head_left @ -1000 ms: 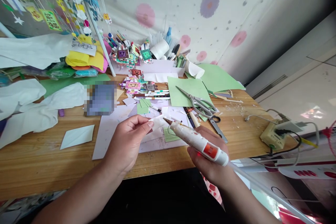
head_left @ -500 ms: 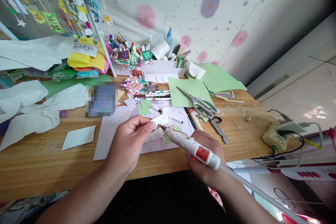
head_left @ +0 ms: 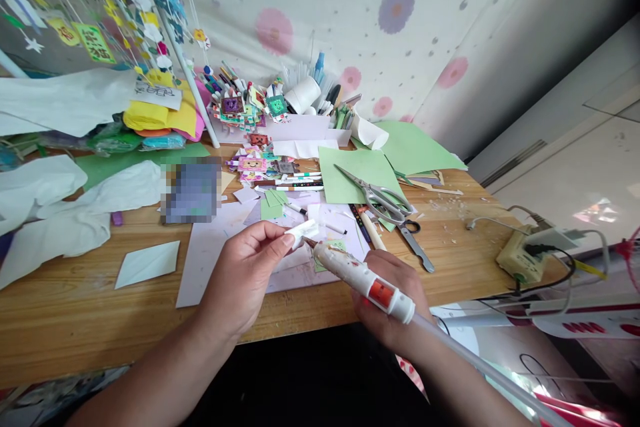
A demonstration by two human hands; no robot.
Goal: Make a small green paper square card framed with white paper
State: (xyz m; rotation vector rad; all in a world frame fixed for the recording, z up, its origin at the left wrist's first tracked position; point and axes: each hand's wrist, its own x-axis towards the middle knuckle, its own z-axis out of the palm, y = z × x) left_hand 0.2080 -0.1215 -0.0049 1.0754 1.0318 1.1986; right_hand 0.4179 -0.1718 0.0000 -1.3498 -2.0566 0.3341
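Observation:
Between its thumb and fingers, my left hand (head_left: 253, 267) pinches a small piece of white paper (head_left: 303, 230). My right hand (head_left: 393, 287) is wrapped round a white hot glue gun (head_left: 345, 267) with an orange switch and a long clear glue stick (head_left: 465, 350) coming out of its back end. The gun's metal tip is at the lower edge of the paper; whether it touches cannot be made out. Below both hands lies a pale lilac sheet (head_left: 195, 280) with green paper scraps (head_left: 271, 205) and markers on it.
Metal scissors (head_left: 383, 199) lie across green paper (head_left: 345, 167), right of my hands. A power strip (head_left: 520, 257) with cables sits at the right table edge. White paper (head_left: 147, 265) lies at left. Pens and paper figures (head_left: 253, 165) stand or lie at the back.
The view has shifted very slightly. Both hands keep their grips, and the glue gun's tip stays by the white paper.

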